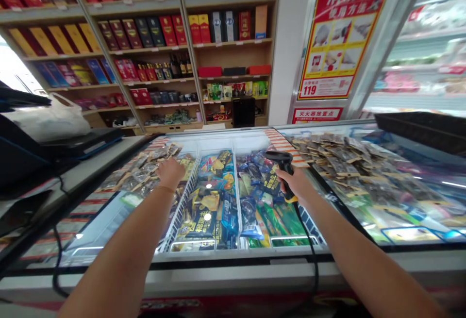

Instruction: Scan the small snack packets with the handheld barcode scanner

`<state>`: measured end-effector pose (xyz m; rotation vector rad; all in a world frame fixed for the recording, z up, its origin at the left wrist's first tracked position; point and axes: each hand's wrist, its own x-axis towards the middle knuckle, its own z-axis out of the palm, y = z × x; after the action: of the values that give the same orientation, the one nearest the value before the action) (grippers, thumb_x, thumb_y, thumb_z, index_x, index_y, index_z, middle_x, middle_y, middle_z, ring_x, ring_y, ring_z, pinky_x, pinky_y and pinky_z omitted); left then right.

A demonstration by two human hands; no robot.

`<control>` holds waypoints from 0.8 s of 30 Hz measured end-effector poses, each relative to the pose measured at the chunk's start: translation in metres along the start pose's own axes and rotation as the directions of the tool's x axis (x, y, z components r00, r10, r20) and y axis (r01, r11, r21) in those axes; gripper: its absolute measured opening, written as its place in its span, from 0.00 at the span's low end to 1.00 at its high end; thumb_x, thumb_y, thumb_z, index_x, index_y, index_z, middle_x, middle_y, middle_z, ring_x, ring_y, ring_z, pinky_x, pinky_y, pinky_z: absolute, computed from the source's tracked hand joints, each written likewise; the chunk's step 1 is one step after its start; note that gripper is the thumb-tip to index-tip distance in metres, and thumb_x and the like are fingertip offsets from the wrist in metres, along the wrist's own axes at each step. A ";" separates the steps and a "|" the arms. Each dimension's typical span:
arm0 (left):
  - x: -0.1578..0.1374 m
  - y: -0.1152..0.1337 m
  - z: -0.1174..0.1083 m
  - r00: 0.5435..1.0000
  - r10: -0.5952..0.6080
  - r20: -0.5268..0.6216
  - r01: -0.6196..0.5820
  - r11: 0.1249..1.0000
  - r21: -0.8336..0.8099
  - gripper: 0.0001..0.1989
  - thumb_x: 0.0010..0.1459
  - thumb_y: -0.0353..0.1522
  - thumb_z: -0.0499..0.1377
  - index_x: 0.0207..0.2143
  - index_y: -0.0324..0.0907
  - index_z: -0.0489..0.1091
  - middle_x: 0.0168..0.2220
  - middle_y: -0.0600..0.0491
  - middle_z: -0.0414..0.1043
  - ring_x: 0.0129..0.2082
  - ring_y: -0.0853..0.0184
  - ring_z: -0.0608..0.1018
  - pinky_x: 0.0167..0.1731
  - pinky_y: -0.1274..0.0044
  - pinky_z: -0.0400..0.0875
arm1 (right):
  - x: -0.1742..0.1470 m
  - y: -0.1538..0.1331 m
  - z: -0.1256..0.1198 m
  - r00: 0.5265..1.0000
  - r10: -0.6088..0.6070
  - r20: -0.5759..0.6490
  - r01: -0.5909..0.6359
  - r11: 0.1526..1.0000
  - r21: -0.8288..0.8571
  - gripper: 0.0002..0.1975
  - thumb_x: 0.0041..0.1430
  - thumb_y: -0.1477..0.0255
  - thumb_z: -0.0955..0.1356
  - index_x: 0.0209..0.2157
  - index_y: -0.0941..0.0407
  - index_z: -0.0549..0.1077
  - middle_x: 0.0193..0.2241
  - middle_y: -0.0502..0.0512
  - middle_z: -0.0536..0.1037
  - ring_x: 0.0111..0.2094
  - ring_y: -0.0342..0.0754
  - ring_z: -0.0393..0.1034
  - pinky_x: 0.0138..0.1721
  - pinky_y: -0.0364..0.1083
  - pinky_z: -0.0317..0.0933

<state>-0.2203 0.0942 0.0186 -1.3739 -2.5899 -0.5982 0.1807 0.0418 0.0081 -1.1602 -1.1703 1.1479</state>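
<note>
My right hand is wrapped round the grip of a black barcode scanner, whose cable runs down over the freezer's front edge. Scanner and hand are above the open middle of a chest freezer, over bagged frozen goods. My left hand reaches to the right edge of a pile of small clear packets with brown contents on the left lid. Its fingers look curled and are partly hidden; what they hold, if anything, does not show.
White wire dividers split the freezer around packaged ice creams. Another packet pile covers the right lid, near a black tray. Dark counter equipment and a white plastic bag stand left. Shelves of boxes rise behind.
</note>
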 end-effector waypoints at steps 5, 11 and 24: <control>0.003 -0.021 -0.006 0.998 -0.019 -0.064 0.020 1.000 0.021 0.24 0.61 0.32 0.53 0.56 0.24 0.65 0.56 0.23 0.67 0.58 0.40 0.70 0.54 0.54 0.62 | 0.000 0.003 -0.005 1.000 -0.015 0.005 0.015 0.999 -0.046 0.17 0.47 0.64 0.74 0.33 0.55 0.65 0.19 0.43 0.70 0.12 0.40 0.63 0.13 0.41 0.55; 0.018 -0.040 -0.006 0.993 -0.118 0.007 0.117 0.990 0.084 0.30 0.55 0.42 0.60 0.54 0.28 0.69 0.56 0.23 0.68 0.61 0.35 0.66 0.53 0.52 0.62 | -0.004 0.004 -0.003 0.999 -0.034 0.018 0.035 0.996 -0.078 0.17 0.47 0.63 0.74 0.33 0.55 0.66 0.19 0.43 0.70 0.12 0.40 0.63 0.13 0.41 0.56; 0.004 -0.019 -0.021 0.991 -0.112 -0.069 0.101 0.984 -0.146 0.46 0.42 0.40 0.69 0.62 0.30 0.58 0.62 0.24 0.58 0.57 0.36 0.70 0.55 0.51 0.63 | -0.007 0.001 0.000 1.000 -0.023 0.018 0.024 0.995 -0.092 0.17 0.47 0.63 0.74 0.32 0.55 0.65 0.18 0.42 0.68 0.12 0.40 0.62 0.13 0.41 0.56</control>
<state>-0.2398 0.0792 0.0332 -1.2292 -2.6160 -0.8507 0.1799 0.0352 0.0065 -1.2057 -1.2585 1.0973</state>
